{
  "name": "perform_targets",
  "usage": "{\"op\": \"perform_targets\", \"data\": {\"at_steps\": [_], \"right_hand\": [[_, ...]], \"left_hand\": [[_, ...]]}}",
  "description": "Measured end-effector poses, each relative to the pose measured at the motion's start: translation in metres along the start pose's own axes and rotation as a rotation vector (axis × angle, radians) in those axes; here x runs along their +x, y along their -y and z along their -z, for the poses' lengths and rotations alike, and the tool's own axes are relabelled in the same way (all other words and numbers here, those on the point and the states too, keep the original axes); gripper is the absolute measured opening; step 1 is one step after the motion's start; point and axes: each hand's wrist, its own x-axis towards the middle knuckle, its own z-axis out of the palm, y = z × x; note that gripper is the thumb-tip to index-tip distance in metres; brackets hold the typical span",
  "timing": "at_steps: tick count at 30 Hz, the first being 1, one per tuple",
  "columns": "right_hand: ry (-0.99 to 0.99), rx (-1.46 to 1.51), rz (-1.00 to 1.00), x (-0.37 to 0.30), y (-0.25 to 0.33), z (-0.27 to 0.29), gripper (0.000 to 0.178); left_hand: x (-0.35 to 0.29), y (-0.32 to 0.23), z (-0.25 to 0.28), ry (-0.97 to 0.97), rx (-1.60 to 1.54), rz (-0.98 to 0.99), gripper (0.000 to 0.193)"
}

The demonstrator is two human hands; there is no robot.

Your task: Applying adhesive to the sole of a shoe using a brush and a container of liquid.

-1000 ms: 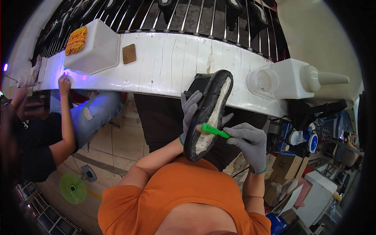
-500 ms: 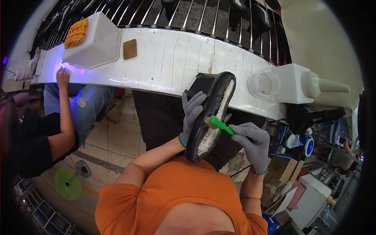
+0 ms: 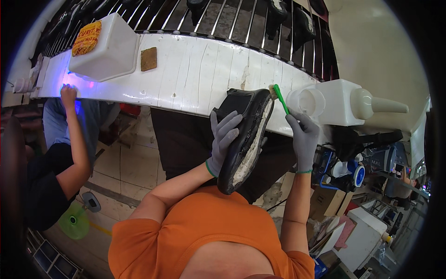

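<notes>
Green-handled brush [image 3: 282, 100] has moved from the black shoe's [image 3: 242, 146] middle to its far end, pinched in the gloved right hand's [image 3: 305, 139] grip. Gloved left hand [image 3: 225, 137] clasps the shoe's left side; its far end overlaps the tabletop's [image 3: 195, 69] near edge.

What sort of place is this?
Probably a footwear workshop: left hand holds a black shoe, right hand a green-handled brush; more dark shoes sit on metal bars beyond the bench.
</notes>
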Motion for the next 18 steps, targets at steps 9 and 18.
{"op": "perform_targets", "data": {"at_steps": [9,18], "right_hand": [[0.453,0.26,-0.066,-0.039,0.031,0.028,0.021],[0.12,0.017,-0.039,0.001,0.0,0.012,0.023]], "left_hand": [[0.002,0.005,0.007,0.037,-0.09,-0.001,0.09],[0.042,-0.02,0.015,-0.003,-0.046,-0.046,0.099]]}}
